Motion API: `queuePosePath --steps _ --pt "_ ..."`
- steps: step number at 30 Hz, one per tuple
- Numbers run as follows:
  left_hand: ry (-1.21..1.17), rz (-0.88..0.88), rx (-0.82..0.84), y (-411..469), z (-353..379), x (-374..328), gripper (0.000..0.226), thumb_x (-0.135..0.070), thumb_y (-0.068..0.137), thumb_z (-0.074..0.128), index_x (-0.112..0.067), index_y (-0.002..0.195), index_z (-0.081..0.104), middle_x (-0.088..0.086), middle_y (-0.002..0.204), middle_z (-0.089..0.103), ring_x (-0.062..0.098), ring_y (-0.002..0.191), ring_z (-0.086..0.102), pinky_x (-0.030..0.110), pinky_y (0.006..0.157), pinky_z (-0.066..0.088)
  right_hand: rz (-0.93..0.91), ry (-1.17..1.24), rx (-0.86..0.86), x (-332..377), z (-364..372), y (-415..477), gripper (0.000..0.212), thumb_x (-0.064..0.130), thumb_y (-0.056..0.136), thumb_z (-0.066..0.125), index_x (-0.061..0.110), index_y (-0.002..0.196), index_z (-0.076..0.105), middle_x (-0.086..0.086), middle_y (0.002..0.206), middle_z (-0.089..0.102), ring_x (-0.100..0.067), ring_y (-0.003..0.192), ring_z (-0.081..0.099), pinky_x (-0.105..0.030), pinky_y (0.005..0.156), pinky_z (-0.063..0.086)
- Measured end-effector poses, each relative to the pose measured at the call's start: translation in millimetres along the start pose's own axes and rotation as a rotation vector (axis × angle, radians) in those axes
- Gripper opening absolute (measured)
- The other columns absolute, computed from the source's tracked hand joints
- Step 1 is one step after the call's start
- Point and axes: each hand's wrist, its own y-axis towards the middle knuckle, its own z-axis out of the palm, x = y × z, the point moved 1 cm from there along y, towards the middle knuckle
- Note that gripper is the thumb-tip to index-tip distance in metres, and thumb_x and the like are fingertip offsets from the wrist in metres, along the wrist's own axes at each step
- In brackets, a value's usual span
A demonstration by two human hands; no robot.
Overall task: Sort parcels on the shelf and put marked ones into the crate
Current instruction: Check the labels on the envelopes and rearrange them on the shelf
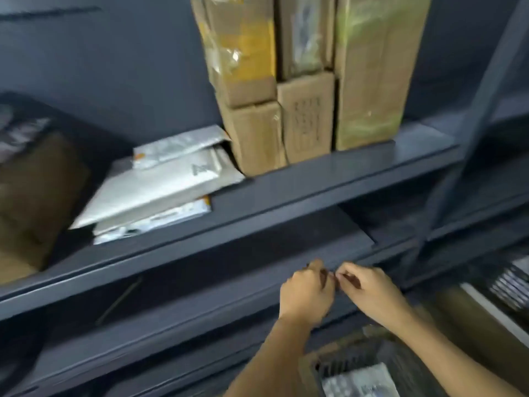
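Between picks at the shelf (343, 173)
Left hand (306, 293) and right hand (369, 290) curled together — grip unreadable; next, the mailers (160, 184) likely need checking.

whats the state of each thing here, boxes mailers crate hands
cardboard boxes: upright, side by side on the shelf
silver mailers: lying flat, stacked beside the boxes
crate: holds a parcel
left hand: fingers curled
right hand: fingers curled, tips meeting the left's; anything held too blurred
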Motion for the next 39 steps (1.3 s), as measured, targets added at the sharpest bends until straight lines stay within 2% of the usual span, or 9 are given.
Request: queuePosePath --steps 6,10,18,22,26,29,33,36,39 --pt "-0.022 -0.06 -0.325 -41.6 -129.8 2.5 0.026 -0.037 0.096 0.039 -0.016 0.103 0.053 0.006 0.105 0.066 0.032 0.096 0.061 0.037 0.074 0.044 -0.294 0.002 -0.015 132.4 -41.2 23.6 0.018 0.028 0.089 0.057 0.038 0.074 0.054 0.019 0.073 0.062 -0.007 0.071 0.061 -0.039 0.065 0.052" --pt "-0.024 -0.139 -0.473 -76.4 -184.6 30.2 0.024 -0.038 0.096 0.04 -0.019 0.104 0.053 0.002 0.108 0.066 0.029 0.098 0.06 0.036 0.078 0.047 -0.422 0.026 0.015 192.2 -41.2 21.1 0.016 0.028 0.089 0.057 0.034 0.074 0.057 0.018 0.073 0.064 -0.004 0.072 0.061 -0.034 0.068 0.051" --pt "-0.041 -0.253 -0.639 -109.4 -243.2 93.1 0.017 -0.033 0.095 0.045 -0.021 0.097 0.056 -0.009 0.091 0.066 0.019 0.083 0.062 0.033 0.073 0.049 -0.472 0.022 0.059 249.9 -28.8 40.9 0.017 0.026 0.089 0.058 0.036 0.075 0.058 0.017 0.077 0.064 0.0 0.074 0.06 -0.03 0.07 0.053" --pt "0.039 -0.2 -0.698 -91.0 -267.5 125.5 0.016 -0.028 0.093 0.048 -0.02 0.102 0.058 -0.008 0.11 0.058 0.016 0.097 0.055 0.032 0.077 0.047 -0.466 0.031 0.024 277.7 -20.1 74.3 0.015 0.02 0.089 0.058 0.03 0.078 0.061 0.015 0.079 0.064 -0.004 0.077 0.061 -0.032 0.071 0.053" --pt "0.271 -0.129 -0.662 -60.9 -298.0 160.5 0.032 -0.029 0.095 0.045 -0.022 0.123 0.057 -0.008 0.133 0.051 0.018 0.119 0.045 0.03 0.095 0.037 -0.466 -0.012 -0.011 316.7 0.8 114.7 0.008 0.018 0.089 0.056 0.022 0.089 0.064 0.011 0.093 0.059 -0.009 0.086 0.059 -0.032 0.079 0.05" --pt "0.281 -0.172 -0.492 -31.1 -319.9 179.3 0.041 -0.033 0.096 0.04 -0.027 0.135 0.048 -0.008 0.144 0.043 0.022 0.13 0.038 0.036 0.103 0.031 -0.445 -0.087 0.005 345.1 20.9 143.3 0.01 0.022 0.09 0.054 0.025 0.092 0.064 0.01 0.102 0.055 -0.013 0.094 0.058 -0.034 0.084 0.048" --pt "0.325 -0.165 -0.275 0.8 -322.5 201.7 0.036 -0.04 0.094 0.039 -0.028 0.123 0.057 -0.002 0.13 0.055 0.027 0.122 0.044 0.038 0.094 0.038 -0.372 -0.203 0.095 363.3 49.6 180.3 0.02 0.024 0.092 0.052 0.022 0.106 0.066 0.005 0.136 0.047 -0.017 0.106 0.058 -0.029 0.091 0.044" --pt "0.368 -0.121 -0.331 15.3 -324.0 211.3 0.038 -0.046 0.096 0.036 -0.022 0.112 0.061 0.004 0.115 0.059 0.03 0.113 0.048 0.038 0.088 0.041 -0.309 -0.314 0.136 366.1 63.5 203.7 0.028 0.028 0.093 0.05 0.023 0.117 0.064 0.006 0.151 0.03 -0.019 0.117 0.054 -0.028 0.096 0.042" --pt "0.39 -0.052 -0.388 22.5 -327.1 215.4 0.035 -0.042 0.097 0.037 -0.022 0.113 0.061 0.005 0.11 0.06 0.031 0.11 0.05 0.036 0.084 0.04 -0.268 -0.466 0.158 368.8 75.4 217.7 0.036 0.036 0.095 0.046 0.032 0.129 0.054 0.006 0.158 0.017 -0.023 0.131 0.043 -0.031 0.102 0.039"
